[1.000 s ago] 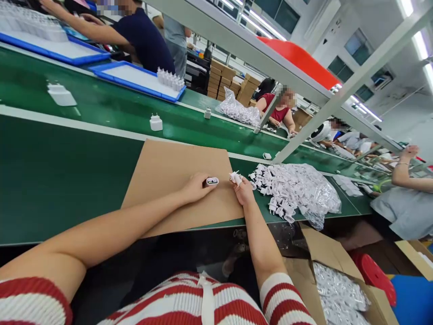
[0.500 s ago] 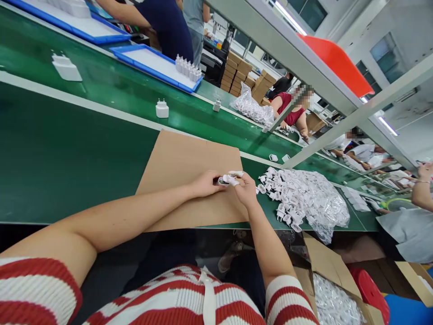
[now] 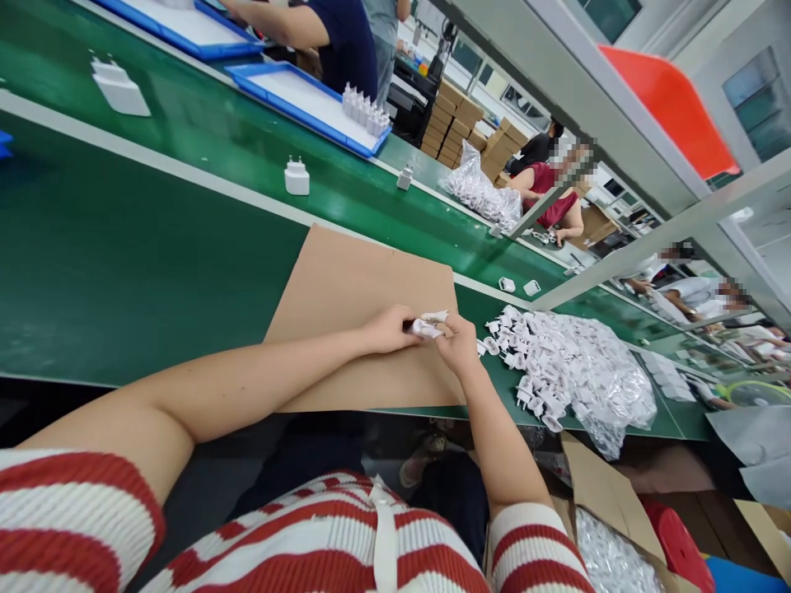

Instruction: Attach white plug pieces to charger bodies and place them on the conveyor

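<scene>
Above the brown cardboard sheet [image 3: 364, 272], my left hand [image 3: 390, 329] is closed around a small white charger housing [image 3: 423, 329]. My right hand [image 3: 458, 342] meets it from the right, with white covers on its fingertips. Those fingers are pinched together at the housing's end; any small part between them is hidden. Just right of my right hand lies a heap of loose white plug pieces [image 3: 525, 354], some spilling out of a clear plastic bag [image 3: 611, 371].
Across the green bench stand white chargers [image 3: 297, 177] with pins up, and two open white shells [image 3: 507, 285]. Blue-rimmed trays [image 3: 302, 107] lie on the far side, near a co-worker in dark blue [image 3: 346, 41]. A metal frame post [image 3: 618, 255] slants over the right. A carton [image 3: 611, 494] stands below the bench.
The view has shifted slightly. My right fingers have closed in over the housing's end, where its open inside showed before. Both hands stay together over the cardboard.
</scene>
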Motion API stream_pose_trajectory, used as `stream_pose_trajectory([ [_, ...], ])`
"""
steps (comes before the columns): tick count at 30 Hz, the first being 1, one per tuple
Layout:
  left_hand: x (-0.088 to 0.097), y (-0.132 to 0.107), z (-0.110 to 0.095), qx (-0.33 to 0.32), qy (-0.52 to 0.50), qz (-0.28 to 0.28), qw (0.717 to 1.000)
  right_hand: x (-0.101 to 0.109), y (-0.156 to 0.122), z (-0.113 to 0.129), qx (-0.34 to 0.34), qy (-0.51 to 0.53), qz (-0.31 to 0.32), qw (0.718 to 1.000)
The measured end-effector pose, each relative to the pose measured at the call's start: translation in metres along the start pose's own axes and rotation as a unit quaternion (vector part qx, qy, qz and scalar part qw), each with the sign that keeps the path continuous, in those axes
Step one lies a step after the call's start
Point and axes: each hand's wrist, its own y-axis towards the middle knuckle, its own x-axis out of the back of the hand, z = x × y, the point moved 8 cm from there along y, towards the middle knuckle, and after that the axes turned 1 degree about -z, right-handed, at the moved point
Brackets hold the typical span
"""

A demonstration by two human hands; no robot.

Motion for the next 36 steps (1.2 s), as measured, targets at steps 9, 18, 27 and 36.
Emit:
stream_pose_trajectory([
  [9, 0.0, -0.004, -0.003, 0.005, -0.036, -0.002, 0.999, 0.003, 0.021, 0.009, -0.054, -0.139, 0.07, 0.986],
  [18, -0.002, -0.005, -0.008, -0.033, 0.017, -0.008, 0.999, 0.0, 0.0, -0.009, -0.132, -0.044, -0.01, 0.99],
  [27, -0.006, -0.008, -0.006, -0.043, 0.022, -0.018, 0.999, 0.005, -0.07, 0.013, -0.15, 0.142, -0.19, 0.96],
  [36, -0.009, -0.011, -0.007, -0.06, 0.098, 0.001, 0.993, -0.127, -0.269, 0.019, -0.23, 0.184, 0.253, 0.922],
])
